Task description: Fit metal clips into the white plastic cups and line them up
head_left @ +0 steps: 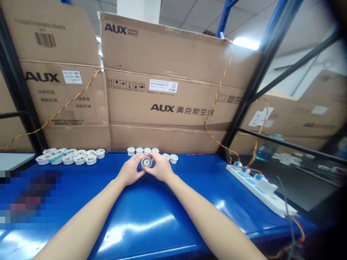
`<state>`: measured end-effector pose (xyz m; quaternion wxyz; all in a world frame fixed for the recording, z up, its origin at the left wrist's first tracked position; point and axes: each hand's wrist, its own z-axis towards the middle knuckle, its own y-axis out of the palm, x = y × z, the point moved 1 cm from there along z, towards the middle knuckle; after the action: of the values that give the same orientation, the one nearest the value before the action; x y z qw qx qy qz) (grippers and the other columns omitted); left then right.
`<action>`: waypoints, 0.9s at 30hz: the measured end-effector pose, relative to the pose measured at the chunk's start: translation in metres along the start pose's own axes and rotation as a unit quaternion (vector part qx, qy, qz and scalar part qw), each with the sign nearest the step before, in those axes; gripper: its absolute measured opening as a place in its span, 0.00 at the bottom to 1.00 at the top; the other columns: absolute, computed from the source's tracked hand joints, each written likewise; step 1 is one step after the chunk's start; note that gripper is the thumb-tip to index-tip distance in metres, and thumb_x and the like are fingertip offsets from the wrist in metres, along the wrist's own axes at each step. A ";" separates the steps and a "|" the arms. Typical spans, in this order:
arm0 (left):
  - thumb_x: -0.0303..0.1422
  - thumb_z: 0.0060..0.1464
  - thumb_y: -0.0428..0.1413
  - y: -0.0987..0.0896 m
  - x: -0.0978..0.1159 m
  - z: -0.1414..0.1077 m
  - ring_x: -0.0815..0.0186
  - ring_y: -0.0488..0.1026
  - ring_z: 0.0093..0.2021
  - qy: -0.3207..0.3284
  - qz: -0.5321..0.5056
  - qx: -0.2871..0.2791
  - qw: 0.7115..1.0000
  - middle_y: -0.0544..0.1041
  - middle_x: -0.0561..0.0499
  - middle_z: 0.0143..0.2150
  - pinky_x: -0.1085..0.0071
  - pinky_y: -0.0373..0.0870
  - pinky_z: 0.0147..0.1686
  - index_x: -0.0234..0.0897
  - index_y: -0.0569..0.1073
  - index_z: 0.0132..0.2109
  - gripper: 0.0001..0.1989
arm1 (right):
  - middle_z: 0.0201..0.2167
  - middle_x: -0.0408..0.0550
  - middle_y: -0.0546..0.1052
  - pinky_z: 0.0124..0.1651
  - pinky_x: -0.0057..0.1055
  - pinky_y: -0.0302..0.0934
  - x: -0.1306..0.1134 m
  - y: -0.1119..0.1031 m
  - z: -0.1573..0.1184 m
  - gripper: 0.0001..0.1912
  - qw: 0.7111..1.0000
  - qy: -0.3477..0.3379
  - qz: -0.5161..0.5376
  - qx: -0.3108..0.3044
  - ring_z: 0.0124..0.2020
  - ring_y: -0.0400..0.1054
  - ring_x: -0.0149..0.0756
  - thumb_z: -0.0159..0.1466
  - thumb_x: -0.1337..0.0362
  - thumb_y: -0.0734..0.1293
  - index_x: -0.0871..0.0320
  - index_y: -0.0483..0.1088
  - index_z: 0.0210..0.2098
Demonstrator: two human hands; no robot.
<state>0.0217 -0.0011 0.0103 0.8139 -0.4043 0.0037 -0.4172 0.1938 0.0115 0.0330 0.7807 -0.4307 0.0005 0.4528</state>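
Two hands are on one part: a small round white cup point(146, 162) with a grey centre is clamped between your left hand point(131, 170) and your right hand point(158, 167). Both hands grip its sides, with the fingers closing around it. Whether it touches the blue workbench point(189, 206) below cannot be confirmed.

Directly behind your hands, four white cups point(142, 150) stand in a row near your fingers. Two more white cups point(170, 158) stand just beside your right hand. A larger cluster of white cups point(71, 157) with brownish contents sits well apart, to the left of your left hand.

To your right, blue bench surface extends to a white power strip point(260, 189), which lies at an angle. A twisted red-and-yellow wire point(217, 104) runs down to it. The far bench edge meets AUX cardboard cartons point(162, 86). The lower-left area of the bench is pixelated and cannot be inspected.
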 end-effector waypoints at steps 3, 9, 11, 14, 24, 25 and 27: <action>0.29 0.52 0.53 -0.001 0.001 0.001 0.58 0.65 0.57 0.020 0.021 0.002 1.000 0.65 0.46 0.59 0.62 0.68 0.54 0.42 0.67 0.53 0.19 | 0.39 0.45 0.75 0.39 0.30 0.61 0.002 -0.002 0.001 0.20 0.999 0.027 -0.041 0.001 0.37 0.69 0.36 0.52 0.57 0.71 0.54 0.67 0.42; 0.26 0.52 0.51 -0.001 0.003 0.001 0.56 0.63 0.60 0.049 0.057 -0.044 0.996 0.62 0.46 0.61 0.61 0.67 0.55 0.42 0.70 0.51 0.18 | 0.38 0.44 0.75 0.38 0.29 0.60 0.005 -0.001 0.000 0.20 0.997 0.029 -0.072 -0.016 0.36 0.70 0.36 0.51 0.58 0.71 0.53 0.66 0.42; 0.26 0.52 0.51 -0.001 0.004 0.002 0.56 0.62 0.60 0.052 0.066 -0.052 0.995 0.61 0.46 0.62 0.61 0.66 0.56 0.42 0.71 0.50 0.18 | 0.38 0.44 0.75 0.37 0.29 0.59 0.005 0.000 0.000 0.20 0.997 0.027 -0.072 -0.022 0.36 0.70 0.36 0.51 0.57 0.71 0.53 0.65 0.42; 0.26 0.52 0.51 -0.002 0.005 0.002 0.56 0.62 0.60 0.044 0.079 -0.053 0.995 0.62 0.46 0.62 0.60 0.66 0.56 0.42 0.71 0.50 0.18 | 0.38 0.44 0.75 0.37 0.29 0.59 0.005 0.001 0.000 0.19 0.997 0.029 -0.072 -0.028 0.36 0.69 0.36 0.51 0.58 0.70 0.53 0.65 0.41; 0.27 0.51 0.51 -0.002 0.001 0.001 0.57 0.64 0.59 0.009 0.074 -0.044 0.996 0.63 0.47 0.61 0.60 0.66 0.56 0.43 0.69 0.52 0.20 | 0.37 0.46 0.76 0.38 0.29 0.57 0.009 -0.007 0.002 0.18 0.986 0.063 -0.134 -0.080 0.38 0.70 0.37 0.54 0.53 0.67 0.54 0.67 0.41; 0.28 0.51 0.51 -0.002 -0.001 0.000 0.57 0.64 0.58 -0.004 0.073 -0.039 0.997 0.63 0.48 0.61 0.60 0.67 0.55 0.43 0.69 0.51 0.19 | 0.36 0.47 0.76 0.37 0.30 0.57 0.012 -0.009 0.003 0.17 0.980 0.079 -0.156 -0.100 0.37 0.70 0.39 0.55 0.53 0.67 0.54 0.67 0.41; 0.29 0.51 0.51 -0.003 -0.003 -0.001 0.56 0.64 0.59 -0.028 0.074 -0.031 0.996 0.63 0.48 0.61 0.59 0.68 0.54 0.43 0.70 0.49 0.16 | 0.35 0.49 0.77 0.36 0.31 0.57 0.020 -0.015 0.004 0.16 0.962 0.120 -0.200 -0.141 0.37 0.70 0.41 0.55 0.53 0.67 0.55 0.69 0.39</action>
<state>0.0173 -0.0004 0.0110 0.8293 -0.4396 0.0235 -0.3441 0.2141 0.0251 0.0377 0.7806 -0.5792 -0.0558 0.2283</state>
